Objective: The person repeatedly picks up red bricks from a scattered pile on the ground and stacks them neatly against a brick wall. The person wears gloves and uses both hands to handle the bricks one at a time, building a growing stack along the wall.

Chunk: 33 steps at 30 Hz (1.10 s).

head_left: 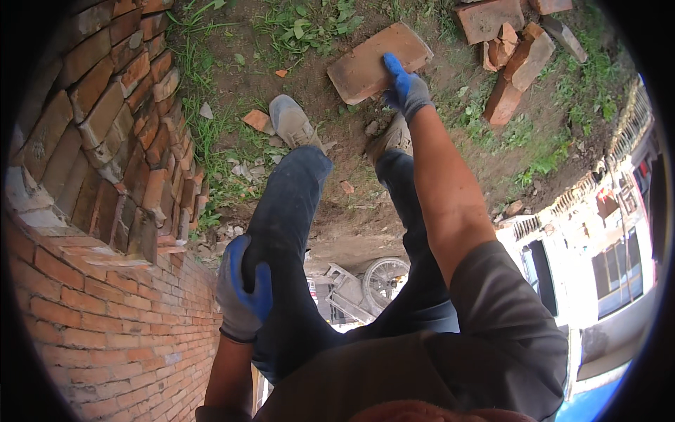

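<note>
Gripped at one long edge by the right hand (pixel 408 89), the brick (pixel 365 65) is in front of the shoes (pixel 291 119); if it is clear of the ground (pixel 313 81), I cannot tell. The left hand (pixel 242 288) carries nothing, resting spread on the left leg (pixel 281 211). As I judge, this one brick is taken, while loose bricks (pixel 531 55), some broken, remain on the ground at right. At left, many others stand already in a stack (pixel 98 119). Between the legs I see a wheeled cart (pixel 351 290); its contents I cannot tell.
</note>
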Each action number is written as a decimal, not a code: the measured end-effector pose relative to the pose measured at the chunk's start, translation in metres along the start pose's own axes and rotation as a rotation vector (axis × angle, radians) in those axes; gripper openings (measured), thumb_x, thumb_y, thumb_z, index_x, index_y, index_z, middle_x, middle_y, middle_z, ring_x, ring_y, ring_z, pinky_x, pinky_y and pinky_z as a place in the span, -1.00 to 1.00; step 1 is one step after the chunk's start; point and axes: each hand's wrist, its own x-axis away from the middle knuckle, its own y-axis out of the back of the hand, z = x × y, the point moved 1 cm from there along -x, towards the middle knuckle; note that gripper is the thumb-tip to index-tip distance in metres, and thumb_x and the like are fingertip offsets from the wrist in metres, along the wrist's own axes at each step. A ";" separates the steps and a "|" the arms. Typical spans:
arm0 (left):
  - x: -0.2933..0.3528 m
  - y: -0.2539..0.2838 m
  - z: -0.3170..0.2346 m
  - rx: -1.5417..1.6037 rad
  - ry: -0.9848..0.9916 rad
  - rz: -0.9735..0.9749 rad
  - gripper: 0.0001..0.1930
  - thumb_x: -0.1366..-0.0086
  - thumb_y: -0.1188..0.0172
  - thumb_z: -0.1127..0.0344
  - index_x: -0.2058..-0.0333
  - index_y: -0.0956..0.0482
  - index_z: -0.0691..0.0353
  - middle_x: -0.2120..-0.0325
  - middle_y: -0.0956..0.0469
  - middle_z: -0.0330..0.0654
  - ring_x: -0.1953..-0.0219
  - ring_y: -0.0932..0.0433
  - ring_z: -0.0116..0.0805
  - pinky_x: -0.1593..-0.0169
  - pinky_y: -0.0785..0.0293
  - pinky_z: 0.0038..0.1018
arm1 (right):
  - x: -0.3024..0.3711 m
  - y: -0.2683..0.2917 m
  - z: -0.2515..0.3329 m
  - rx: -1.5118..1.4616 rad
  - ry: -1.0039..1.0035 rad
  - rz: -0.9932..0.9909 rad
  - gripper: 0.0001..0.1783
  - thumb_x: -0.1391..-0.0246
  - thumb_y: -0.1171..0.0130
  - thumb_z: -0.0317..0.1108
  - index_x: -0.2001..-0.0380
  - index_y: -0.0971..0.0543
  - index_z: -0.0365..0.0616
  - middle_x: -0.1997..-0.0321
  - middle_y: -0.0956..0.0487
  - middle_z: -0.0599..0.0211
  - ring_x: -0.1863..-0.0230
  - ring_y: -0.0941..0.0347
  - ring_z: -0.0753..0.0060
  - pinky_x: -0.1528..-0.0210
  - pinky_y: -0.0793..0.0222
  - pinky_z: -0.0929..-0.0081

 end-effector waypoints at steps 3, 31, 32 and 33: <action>-0.001 0.001 -0.003 -0.019 -0.008 0.001 -0.44 -0.58 -0.40 0.40 -0.48 -0.61 0.44 -0.33 -0.74 0.30 -0.37 -0.75 0.37 -0.49 -0.67 0.00 | -0.005 -0.032 0.006 -0.407 0.187 -0.070 -0.16 -0.35 -0.72 0.21 -0.42 -0.76 -0.18 -0.32 -0.84 0.08 -0.18 -0.85 -0.06 -0.16 -0.82 -0.04; 0.118 0.036 -0.120 0.992 0.231 0.180 -0.14 -0.63 -0.55 -0.06 -0.61 -0.46 0.40 -0.35 -0.76 -0.03 -0.32 -0.74 -0.29 -0.40 -0.71 -0.24 | 0.548 0.006 0.007 0.014 0.122 1.025 -0.03 -0.55 -0.50 -0.02 -0.79 -0.39 -0.25 -0.62 -0.68 0.07 -0.59 -0.64 0.11 -0.67 -0.54 0.05; 0.130 0.044 -0.111 1.001 0.294 0.129 -0.15 -0.61 -0.57 -0.09 -0.58 -0.50 0.40 -0.28 -0.79 -0.02 -0.26 -0.78 -0.27 -0.34 -0.73 -0.22 | 0.556 -0.008 0.010 0.103 0.143 1.007 -0.04 -0.58 -0.48 0.01 -0.79 -0.38 -0.26 -0.58 -0.70 0.07 -0.56 -0.67 0.13 -0.63 -0.58 0.08; 0.139 0.049 -0.102 1.025 0.311 0.038 -0.16 -0.58 -0.58 -0.12 -0.55 -0.54 0.39 -0.22 -0.82 0.00 -0.20 -0.81 -0.24 -0.28 -0.76 -0.20 | 0.560 -0.026 0.013 0.181 0.178 1.013 -0.04 -0.60 -0.47 0.03 -0.79 -0.37 -0.28 -0.55 -0.72 0.06 -0.53 -0.69 0.15 -0.58 -0.62 0.12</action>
